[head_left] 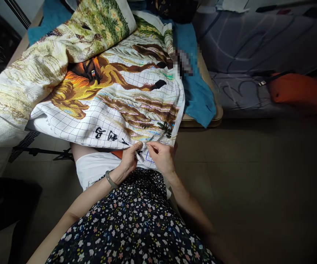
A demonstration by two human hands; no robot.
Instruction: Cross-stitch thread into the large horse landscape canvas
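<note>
A large cross-stitch cloth [136, 106] spreads from the low table down to my lap, its white gridded ground worked with a brown and orange animal, streaky brown water or land, and black characters. My left hand [129, 157] grips its near edge, thumb on top and the other fingers out of sight beneath. Just to the right, my right hand [162, 157] is closed in a pinch close above the cloth. Whatever lies between those fingertips is too small to make out. The finished far part of the cloth is rolled and folded over at the left.
A blue cloth [202, 106] lies under the stitched cloth on the low table [217, 115]. At right stands a grey patterned sofa [238, 40] with an orange rounded object [297, 93]. Thin black stand legs [45, 151] show at left on the tiled floor [229, 172].
</note>
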